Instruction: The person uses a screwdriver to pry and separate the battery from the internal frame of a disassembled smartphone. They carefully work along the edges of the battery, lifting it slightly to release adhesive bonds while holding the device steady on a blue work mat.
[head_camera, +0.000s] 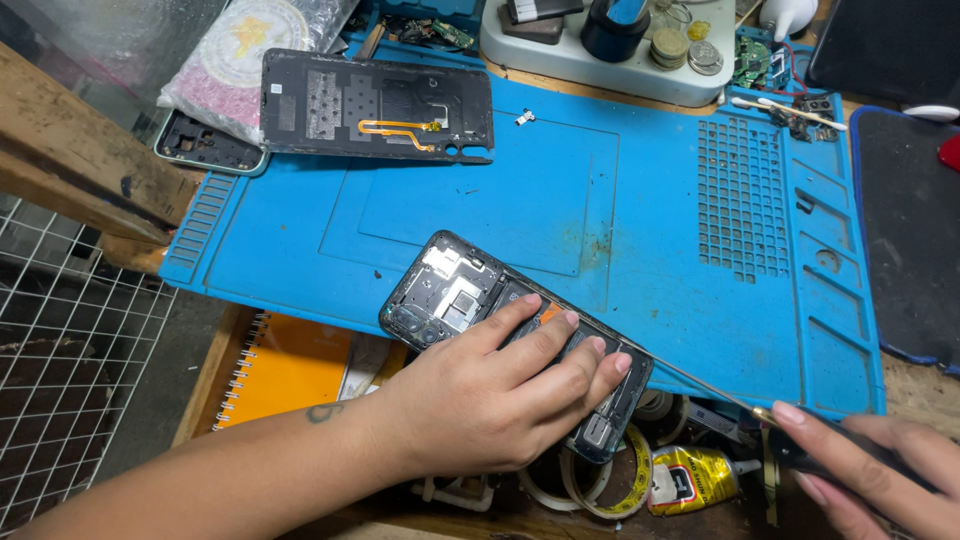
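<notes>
Opened phone pinned on the blue mat

Left hand (490, 395) presses flat, hiding the phone (470, 300) middle; right hand (870, 470), partly cropped, fingers gripping a screwdriver (700, 385).

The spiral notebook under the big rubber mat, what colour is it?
Orange; the spiral-bound notebook shows best in the head view.

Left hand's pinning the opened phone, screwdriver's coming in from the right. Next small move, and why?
Probably seat the screwdriver tip squarely before turning. The left hand presses the opened phone flat on the blue mat, half over its front edge. The right hand holds the handle low, so the shaft comes in slanted, and the fingers hide the tip.
</notes>
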